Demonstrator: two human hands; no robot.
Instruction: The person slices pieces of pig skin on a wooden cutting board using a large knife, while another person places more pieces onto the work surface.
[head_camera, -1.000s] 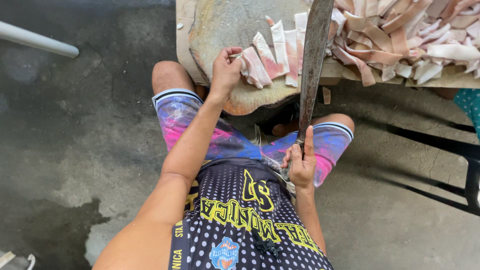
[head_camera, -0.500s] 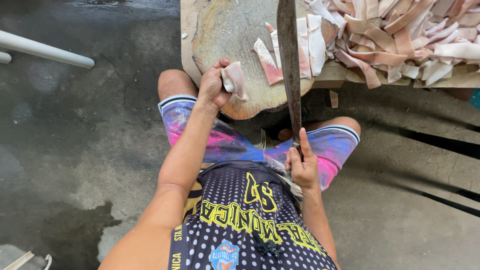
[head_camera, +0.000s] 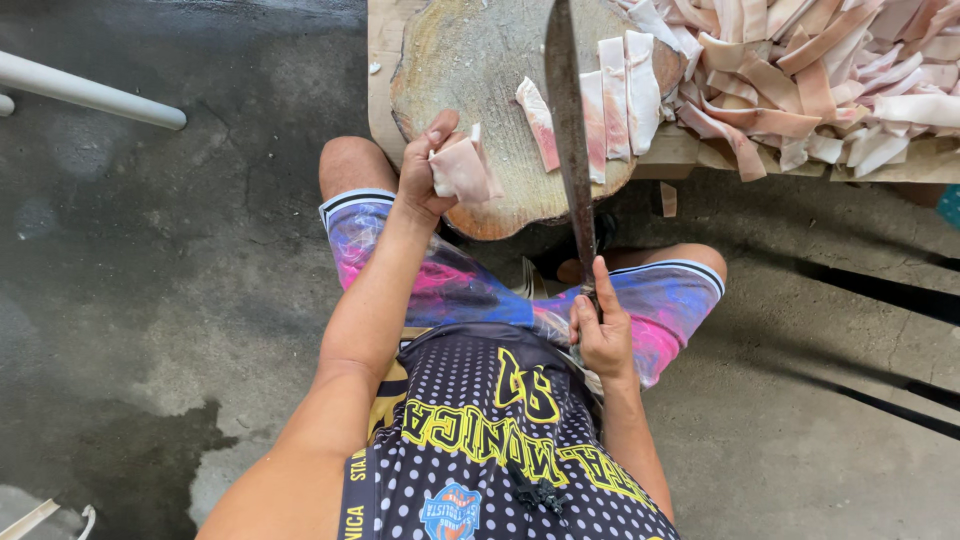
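My left hand (head_camera: 425, 175) grips a pale pink strip of meat (head_camera: 462, 167) at the near edge of a round wooden chopping block (head_camera: 470, 70). My right hand (head_camera: 603, 335) is closed on the handle of a long dark knife (head_camera: 568, 130), whose blade stands up over the block. Three cut strips of meat (head_camera: 600, 100) lie on the block just beside the blade. I sit with both knees under the block.
A large heap of cut meat strips (head_camera: 820, 80) covers the wooden table (head_camera: 920, 165) at the right. A white pipe (head_camera: 90, 92) crosses the upper left. One small scrap (head_camera: 668, 198) hangs below the table edge. Wet concrete floor (head_camera: 150, 300) lies all around.
My left hand has pulled one strip off the row and drawn it toward me to the block's near edge. The knife has swung left, from leaning right to nearly upright.
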